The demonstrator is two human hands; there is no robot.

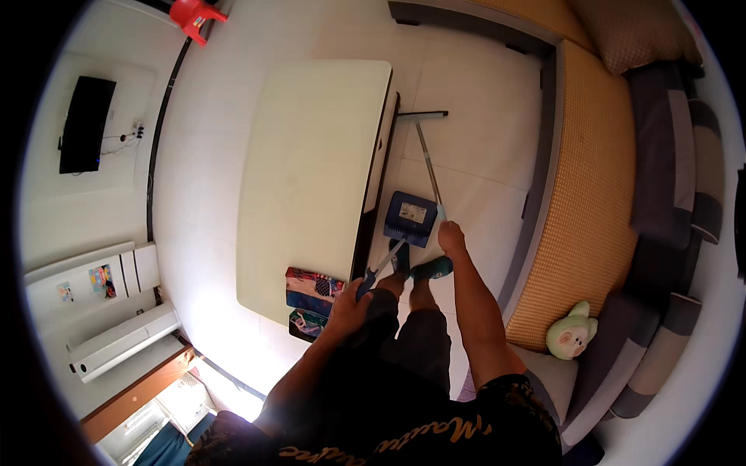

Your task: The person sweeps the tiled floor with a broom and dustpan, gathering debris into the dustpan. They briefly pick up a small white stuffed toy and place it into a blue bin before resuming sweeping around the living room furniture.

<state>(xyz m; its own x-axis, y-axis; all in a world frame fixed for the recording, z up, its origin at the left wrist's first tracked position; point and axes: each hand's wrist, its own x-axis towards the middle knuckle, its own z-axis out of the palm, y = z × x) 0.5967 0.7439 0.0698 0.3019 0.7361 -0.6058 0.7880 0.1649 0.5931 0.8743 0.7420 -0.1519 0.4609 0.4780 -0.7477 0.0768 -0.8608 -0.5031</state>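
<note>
**Broom and dustpan worked in the strip between table and sofa**

While the person stands with both feet on the pale tiled floor [474, 116], each hand is wrapped around a handle. Closest in, the left hand [350, 301] is clenched on the blue grip of the dustpan [410, 218], whose stem slants forward to the blue pan sitting flat on the tiles just beyond the teal slippers [431, 269]. The right hand [450, 237], a little further out and well apart from the left, is closed on the top of the broom [427, 159]; its thin pole runs away to a dark head lying on the floor just off the table's far corner.

To the left, the cream coffee table [311, 179] has its long dark edge nearly touching the pan, with a patterned box [311, 287] tucked at its near corner. To the right, the sofa [583, 202] with its yellow mat hems the strip in; a green plush toy [571, 332] sits on it. Farther off, bare tiles open out toward a red stool [194, 15].
</note>
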